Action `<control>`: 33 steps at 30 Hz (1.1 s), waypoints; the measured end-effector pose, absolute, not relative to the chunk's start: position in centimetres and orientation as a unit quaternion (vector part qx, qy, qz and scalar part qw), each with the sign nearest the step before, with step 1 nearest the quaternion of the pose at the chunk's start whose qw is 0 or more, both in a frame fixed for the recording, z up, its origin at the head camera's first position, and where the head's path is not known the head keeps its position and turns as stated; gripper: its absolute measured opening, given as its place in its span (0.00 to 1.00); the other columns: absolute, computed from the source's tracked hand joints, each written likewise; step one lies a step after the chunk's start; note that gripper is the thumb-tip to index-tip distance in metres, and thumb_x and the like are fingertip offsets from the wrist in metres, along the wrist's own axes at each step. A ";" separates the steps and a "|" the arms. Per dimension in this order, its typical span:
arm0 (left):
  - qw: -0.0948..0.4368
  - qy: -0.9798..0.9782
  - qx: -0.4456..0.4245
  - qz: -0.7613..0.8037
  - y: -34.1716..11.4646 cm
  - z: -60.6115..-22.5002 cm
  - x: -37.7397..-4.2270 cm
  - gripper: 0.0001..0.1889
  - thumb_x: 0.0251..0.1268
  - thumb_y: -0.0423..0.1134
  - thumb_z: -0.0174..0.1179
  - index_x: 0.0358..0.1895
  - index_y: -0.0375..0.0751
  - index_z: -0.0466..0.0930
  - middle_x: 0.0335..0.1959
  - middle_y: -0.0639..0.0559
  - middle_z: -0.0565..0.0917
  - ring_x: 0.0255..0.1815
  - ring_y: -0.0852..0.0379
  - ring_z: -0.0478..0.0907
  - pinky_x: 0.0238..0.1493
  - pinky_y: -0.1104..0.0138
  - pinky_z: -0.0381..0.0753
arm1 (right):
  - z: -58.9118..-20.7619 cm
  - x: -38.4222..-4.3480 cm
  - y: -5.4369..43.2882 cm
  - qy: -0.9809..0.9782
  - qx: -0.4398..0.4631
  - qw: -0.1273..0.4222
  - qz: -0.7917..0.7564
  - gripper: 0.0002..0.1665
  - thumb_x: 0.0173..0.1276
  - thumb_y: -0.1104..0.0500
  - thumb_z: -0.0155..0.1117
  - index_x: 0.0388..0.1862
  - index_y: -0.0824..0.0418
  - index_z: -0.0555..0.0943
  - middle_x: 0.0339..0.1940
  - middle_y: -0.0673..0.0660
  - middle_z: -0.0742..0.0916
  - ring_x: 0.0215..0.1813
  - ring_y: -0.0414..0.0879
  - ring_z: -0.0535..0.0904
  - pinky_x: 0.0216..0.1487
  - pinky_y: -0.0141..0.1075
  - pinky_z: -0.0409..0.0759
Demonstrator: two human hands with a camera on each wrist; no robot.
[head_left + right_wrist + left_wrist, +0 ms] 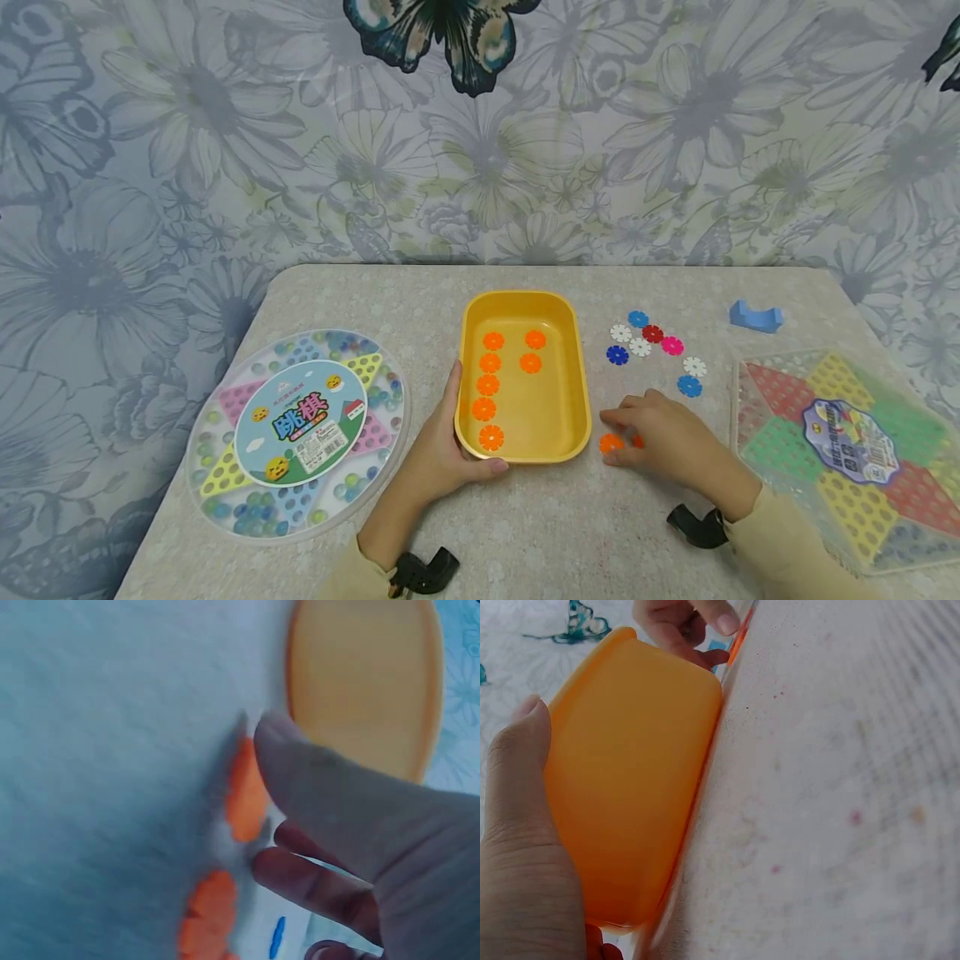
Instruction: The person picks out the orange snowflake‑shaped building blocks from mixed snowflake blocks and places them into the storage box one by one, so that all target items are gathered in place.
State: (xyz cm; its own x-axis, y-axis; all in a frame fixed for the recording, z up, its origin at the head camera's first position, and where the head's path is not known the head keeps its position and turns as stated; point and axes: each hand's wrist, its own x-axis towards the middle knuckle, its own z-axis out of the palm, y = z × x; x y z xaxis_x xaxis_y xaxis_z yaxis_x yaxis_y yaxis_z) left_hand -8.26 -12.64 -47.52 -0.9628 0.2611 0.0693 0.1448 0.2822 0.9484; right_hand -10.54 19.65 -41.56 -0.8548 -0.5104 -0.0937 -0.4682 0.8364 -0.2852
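My left hand (442,450) grips the near left corner of a yellow plastic tray (582,400), thumb along its front edge and fingers against its side. Inside lie several orange flower-shaped discs (488,385), in a longer left column and a short right one. Just right of the tray, my right hand (663,433) is low over the table, thumb and fingers apart around a loose orange disc (247,791). Whether the thumb touches this disc I cannot tell. Another orange disc (208,915) lies near it, partly covered by the hand in the head view.
Behind my right hand lie several blue, white, red and pink discs (652,334). A light blue plastic piece (756,317) sits at the back right. A round Chinese checkers box (300,425) with marbles lies left, a clear-cased star board (847,450) right. A patterned wall covering (525,183) borders the table.
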 end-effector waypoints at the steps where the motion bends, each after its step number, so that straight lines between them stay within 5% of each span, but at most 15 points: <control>1: 0.049 0.798 0.128 0.587 -12.6 -47.5 -8.3 0.74 0.37 0.50 0.83 0.81 0.61 0.29 0.82 0.58 0.49 0.76 0.59 0.62 0.73 0.74 0.59 | -41.7 -10.3 19.7 0.955 -0.255 0.082 -0.127 0.27 0.53 0.44 0.78 0.50 0.54 0.88 0.35 0.43 0.84 0.34 0.39 0.68 0.33 0.30 0.68; 12: 0.044 0.801 0.129 0.582 -12.7 -47.6 -8.2 0.74 0.37 0.51 0.83 0.81 0.60 0.29 0.82 0.58 0.49 0.77 0.59 0.61 0.74 0.73 0.58 | -42.7 -9.7 19.9 0.951 -0.245 0.078 -0.171 0.14 0.56 0.52 0.78 0.41 0.48 0.87 0.35 0.39 0.82 0.38 0.38 0.71 0.39 0.32 0.76; 33: 0.047 0.794 0.136 0.590 -12.7 -47.6 -8.2 0.74 0.38 0.49 0.83 0.81 0.59 0.28 0.82 0.56 0.50 0.76 0.58 0.63 0.72 0.75 0.60 | -42.4 -9.8 20.0 0.947 -0.236 0.122 -0.182 0.21 0.57 0.47 0.77 0.47 0.53 0.87 0.33 0.39 0.82 0.33 0.34 0.72 0.35 0.28 0.75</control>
State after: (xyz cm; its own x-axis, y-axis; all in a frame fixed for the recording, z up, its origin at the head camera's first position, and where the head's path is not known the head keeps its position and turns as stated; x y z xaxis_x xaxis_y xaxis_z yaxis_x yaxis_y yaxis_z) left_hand -8.25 -12.69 -47.59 -0.9584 0.2719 0.0868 0.1616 0.2662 0.9503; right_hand -9.76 20.04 -42.41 -0.8593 -0.4906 -0.1446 -0.4018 0.8224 -0.4028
